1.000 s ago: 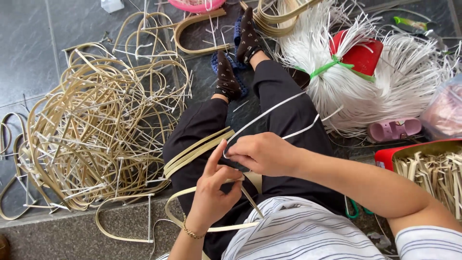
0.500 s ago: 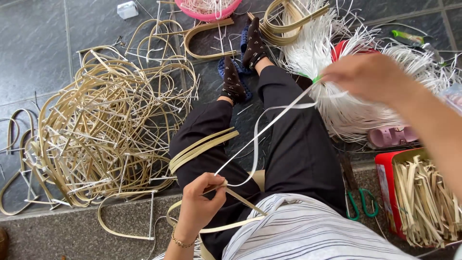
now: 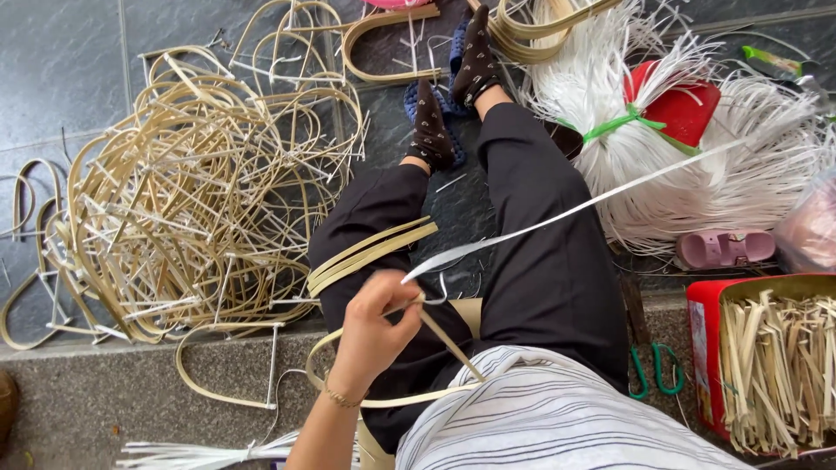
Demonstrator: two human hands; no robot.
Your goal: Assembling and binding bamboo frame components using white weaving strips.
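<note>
My left hand [image 3: 376, 335] pinches a bent tan cane strip [image 3: 370, 402] over my lap, at the spot where a white plastic strip [image 3: 566, 213] is tied to it. The white strip runs taut from there up and to the right, out of the frame. My right hand is out of view. Several curved cane strips [image 3: 370, 252] lie across my left thigh. My legs in black trousers stretch forward, with dark socks on the feet [image 3: 431, 130].
A big pile of bent cane loops [image 3: 192, 200] lies on the tiled floor at left. A bundle of white strips [image 3: 697, 165] with a green tie lies at right over a red stool. A red box of cut cane pieces [image 3: 775, 365], green scissors [image 3: 653, 370], a pink sandal [image 3: 723, 248].
My right hand left the left hand, pulled the white strip up and to the right, and has gone out of view. The strip is now stretched long and taut.
</note>
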